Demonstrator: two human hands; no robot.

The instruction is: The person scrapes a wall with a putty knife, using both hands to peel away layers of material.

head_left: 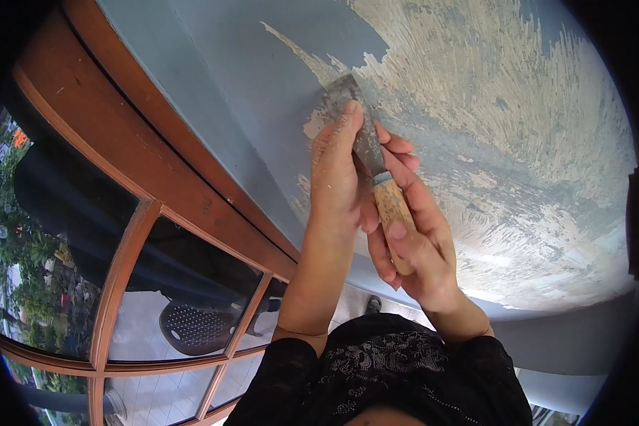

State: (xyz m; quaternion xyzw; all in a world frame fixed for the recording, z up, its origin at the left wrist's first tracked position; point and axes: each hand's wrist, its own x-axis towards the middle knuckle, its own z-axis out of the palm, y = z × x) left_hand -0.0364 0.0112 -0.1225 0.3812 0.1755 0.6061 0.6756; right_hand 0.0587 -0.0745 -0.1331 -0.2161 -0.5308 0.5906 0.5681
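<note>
Both of my hands are on one scraper point(369, 145), which has a flat grey metal blade and a worn wooden handle point(392, 213). My left hand point(337, 160) grips the blade, its thumb pressed on the flat face close to the tip. Pale dust clings to that thumb and to the metal. Lower down, my right hand point(422, 245) wraps the handle, thumb lying along the wood. The blade's tip overlaps the blue-grey wall point(270, 78) at the edge of a scraped patch point(468, 78), where the paint is off in streaks and a cream layer shows.
On the left runs a brown wooden frame point(149, 138) with glass panes point(192, 270). A dark perforated chair back point(195, 326) and greenery point(32, 234) show in the glass. Below my arms are a light floor point(351, 304) and a dark shoe point(373, 304).
</note>
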